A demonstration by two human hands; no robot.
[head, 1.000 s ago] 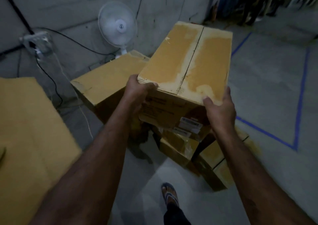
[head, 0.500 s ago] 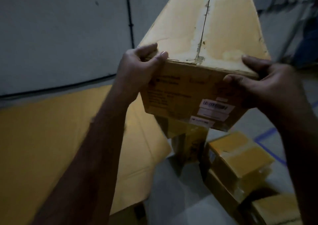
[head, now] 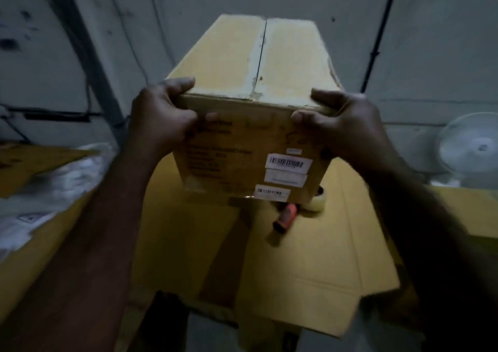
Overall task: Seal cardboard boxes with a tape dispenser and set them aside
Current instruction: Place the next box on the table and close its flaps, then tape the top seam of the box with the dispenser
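Head view: our left hand (head: 161, 114) and right hand (head: 342, 125) each grip a near top corner of the cardboard box (head: 269, 63), fingers curled round its edges. The box runs lengthwise away from us over the middle of the worktop (head: 310, 270); we cannot tell whether it rests there. Its centre seam looks untaped. The orange-handled tape dispenser (head: 285, 218) lies just beside the box's near right bottom corner, closer to our right hand. Open room lies toward the worktop's near edge.
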